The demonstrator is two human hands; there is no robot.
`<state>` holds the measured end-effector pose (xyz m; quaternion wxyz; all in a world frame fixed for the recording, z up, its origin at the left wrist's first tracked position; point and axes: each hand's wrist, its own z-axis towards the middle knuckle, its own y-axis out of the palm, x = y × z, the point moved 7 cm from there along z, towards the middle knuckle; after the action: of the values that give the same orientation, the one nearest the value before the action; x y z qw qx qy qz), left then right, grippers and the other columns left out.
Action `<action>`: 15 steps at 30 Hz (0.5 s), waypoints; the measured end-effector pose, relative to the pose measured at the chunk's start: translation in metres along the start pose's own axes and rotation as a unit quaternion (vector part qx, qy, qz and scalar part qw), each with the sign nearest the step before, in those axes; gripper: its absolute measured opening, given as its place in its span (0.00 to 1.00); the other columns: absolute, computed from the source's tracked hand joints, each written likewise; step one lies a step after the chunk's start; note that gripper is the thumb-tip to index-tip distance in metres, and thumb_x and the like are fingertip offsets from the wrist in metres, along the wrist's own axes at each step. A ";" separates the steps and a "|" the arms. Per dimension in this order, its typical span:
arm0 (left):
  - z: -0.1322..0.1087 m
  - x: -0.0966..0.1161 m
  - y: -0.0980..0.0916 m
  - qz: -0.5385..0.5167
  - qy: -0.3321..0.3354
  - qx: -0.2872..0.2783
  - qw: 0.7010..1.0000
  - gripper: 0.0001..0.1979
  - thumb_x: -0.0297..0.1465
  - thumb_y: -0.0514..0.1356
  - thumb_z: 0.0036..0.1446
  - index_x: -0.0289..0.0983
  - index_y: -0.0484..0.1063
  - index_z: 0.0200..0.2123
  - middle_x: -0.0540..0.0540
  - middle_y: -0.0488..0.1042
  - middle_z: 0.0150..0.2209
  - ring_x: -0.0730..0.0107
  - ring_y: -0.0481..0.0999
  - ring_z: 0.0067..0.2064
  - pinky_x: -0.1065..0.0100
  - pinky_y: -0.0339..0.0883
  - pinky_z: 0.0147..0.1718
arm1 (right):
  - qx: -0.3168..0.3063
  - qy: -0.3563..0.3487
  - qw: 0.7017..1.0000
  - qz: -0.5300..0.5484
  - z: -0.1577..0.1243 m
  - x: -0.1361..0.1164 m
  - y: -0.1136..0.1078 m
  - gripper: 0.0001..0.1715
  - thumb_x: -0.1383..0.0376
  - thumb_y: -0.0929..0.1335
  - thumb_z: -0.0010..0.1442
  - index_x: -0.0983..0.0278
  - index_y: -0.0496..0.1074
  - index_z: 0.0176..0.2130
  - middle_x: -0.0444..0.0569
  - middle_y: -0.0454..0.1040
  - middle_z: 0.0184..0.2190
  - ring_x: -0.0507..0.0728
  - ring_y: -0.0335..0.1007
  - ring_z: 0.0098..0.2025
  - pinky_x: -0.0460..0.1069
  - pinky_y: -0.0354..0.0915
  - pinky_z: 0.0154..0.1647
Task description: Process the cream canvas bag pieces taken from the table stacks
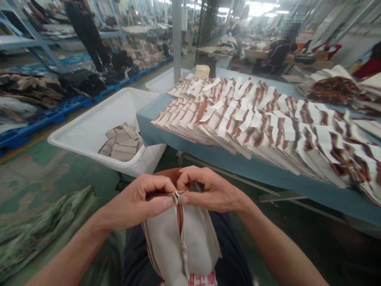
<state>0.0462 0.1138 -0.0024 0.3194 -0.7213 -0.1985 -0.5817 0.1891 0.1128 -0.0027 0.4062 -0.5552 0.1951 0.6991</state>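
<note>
Here, your left hand [138,202] and your right hand [210,190] both pinched the pale piece [199,234] at its middle seam [184,254].

A white bin [77,129] is partly overlapped by the corner of a blue-covered table [153,127], on which a pale yellow block [202,72] is set near the far edge. Beyond the bin, a grey post [177,39] is seen. At left, dark bundles [83,84] are piled on blue pallets [61,118], near which a person in dark trousers [87,37] is seen. Crumpled green cloth [56,226] is spread at lower left. The background is lit by ceiling lamps [258,8].
</note>
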 end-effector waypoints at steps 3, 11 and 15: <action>0.000 0.001 0.001 0.006 -0.022 0.013 1.000 0.11 0.36 0.62 0.58 0.34 0.76 0.30 0.54 0.67 0.25 0.77 0.61 0.26 0.76 0.54 0.23 | 0.013 -0.059 0.988 -0.139 -0.002 -0.012 -0.001 0.11 0.60 0.72 0.73 0.63 0.74 0.39 0.43 0.76 0.34 0.52 0.69 0.36 0.48 0.63 0.41; -0.001 0.005 0.000 0.092 -0.029 0.080 0.992 0.09 0.33 0.59 0.54 0.36 0.73 0.25 0.55 0.65 0.24 0.77 0.60 0.25 0.75 0.53 0.23 | 0.062 -0.089 0.936 -0.336 -0.006 -0.030 0.003 0.06 0.67 0.69 0.68 0.62 0.73 0.36 0.45 0.77 0.30 0.55 0.73 0.34 0.51 0.65 0.41; -0.004 0.009 0.001 0.115 -0.024 0.105 0.988 0.10 0.33 0.57 0.54 0.35 0.75 0.25 0.54 0.67 0.24 0.75 0.64 0.26 0.75 0.57 0.25 | 0.076 -0.089 0.934 -0.338 -0.006 -0.032 0.004 0.05 0.71 0.69 0.64 0.63 0.74 0.35 0.44 0.76 0.28 0.55 0.72 0.32 0.51 0.64 0.40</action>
<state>0.0466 0.1097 0.0065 0.4533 -0.7156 -0.1812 -0.4996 0.1913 0.0946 0.0247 0.6754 -0.4915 0.0118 0.5496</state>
